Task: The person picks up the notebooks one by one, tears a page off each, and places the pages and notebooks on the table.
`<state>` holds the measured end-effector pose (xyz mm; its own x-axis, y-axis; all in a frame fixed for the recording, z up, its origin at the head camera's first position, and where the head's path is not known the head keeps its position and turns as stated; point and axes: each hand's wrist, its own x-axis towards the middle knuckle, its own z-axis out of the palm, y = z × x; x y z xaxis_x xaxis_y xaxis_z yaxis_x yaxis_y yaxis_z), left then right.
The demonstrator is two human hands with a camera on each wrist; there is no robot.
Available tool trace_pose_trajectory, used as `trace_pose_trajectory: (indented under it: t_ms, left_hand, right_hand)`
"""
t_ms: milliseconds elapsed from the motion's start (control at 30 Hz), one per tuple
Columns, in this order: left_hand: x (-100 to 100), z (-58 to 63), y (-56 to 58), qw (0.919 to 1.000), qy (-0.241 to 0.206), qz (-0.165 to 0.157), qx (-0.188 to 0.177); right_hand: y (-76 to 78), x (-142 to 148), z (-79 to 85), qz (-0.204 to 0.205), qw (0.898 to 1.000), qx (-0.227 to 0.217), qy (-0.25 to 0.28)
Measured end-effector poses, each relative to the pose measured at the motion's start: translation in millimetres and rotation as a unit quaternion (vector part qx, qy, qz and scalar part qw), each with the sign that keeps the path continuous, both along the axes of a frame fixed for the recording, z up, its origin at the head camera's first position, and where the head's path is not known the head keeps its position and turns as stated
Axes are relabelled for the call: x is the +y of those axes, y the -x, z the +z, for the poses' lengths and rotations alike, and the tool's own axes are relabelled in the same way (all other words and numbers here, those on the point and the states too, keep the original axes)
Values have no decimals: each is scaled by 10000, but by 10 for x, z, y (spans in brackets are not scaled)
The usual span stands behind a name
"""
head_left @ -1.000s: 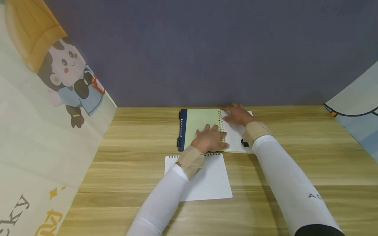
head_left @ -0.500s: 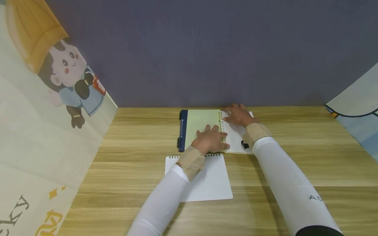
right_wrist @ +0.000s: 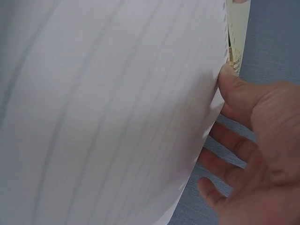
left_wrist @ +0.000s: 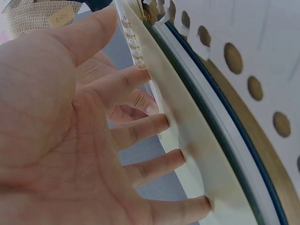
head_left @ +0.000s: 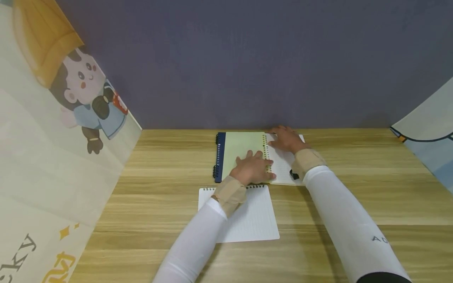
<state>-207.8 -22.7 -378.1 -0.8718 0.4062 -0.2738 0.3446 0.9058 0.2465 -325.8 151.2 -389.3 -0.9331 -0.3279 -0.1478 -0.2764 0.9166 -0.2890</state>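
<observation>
A spiral notebook (head_left: 238, 143) lies open near the back wall, with a pale green sheet at left and a lined white page (head_left: 279, 161) at right. My left hand (head_left: 251, 167) presses on the green sheet with spread fingers, its thumb across the coil. In the left wrist view, the left fingertips (left_wrist: 176, 157) touch the sheet's surface beside the coil (left_wrist: 133, 42). My right hand (head_left: 286, 139) is at the white page's top edge. The right wrist view shows its thumb (right_wrist: 229, 75) on the page near the punched holes, its other fingers at and beyond the edge.
A loose lined sheet (head_left: 253, 220) with punched holes along its top lies in front of the notebook, partly under the left forearm. A small black object (head_left: 293, 174) shows beside the right wrist. A dark wall (head_left: 247, 70) rises behind the wooden table (head_left: 159, 204).
Both hands keep their places on the notebook. The head view has shifted very slightly; nothing else has visibly moved.
</observation>
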Motion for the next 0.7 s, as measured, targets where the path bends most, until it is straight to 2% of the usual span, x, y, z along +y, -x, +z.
trace_pose_trajectory:
  t_ms: [267, 500, 700]
  left_hand:
    - [9, -13, 6, 10000, -27, 22, 21]
    - [19, -16, 2, 10000, -35, 10, 21]
    - [22, -5, 5, 10000, -15, 54, -28]
  right_hand:
    - [-2, 17, -1, -103, 9999, 92, -103]
    - [-34, 122, -16, -323, 9978, 577, -71]
    - [-124, 253, 88, -358, 9946, 863, -444]
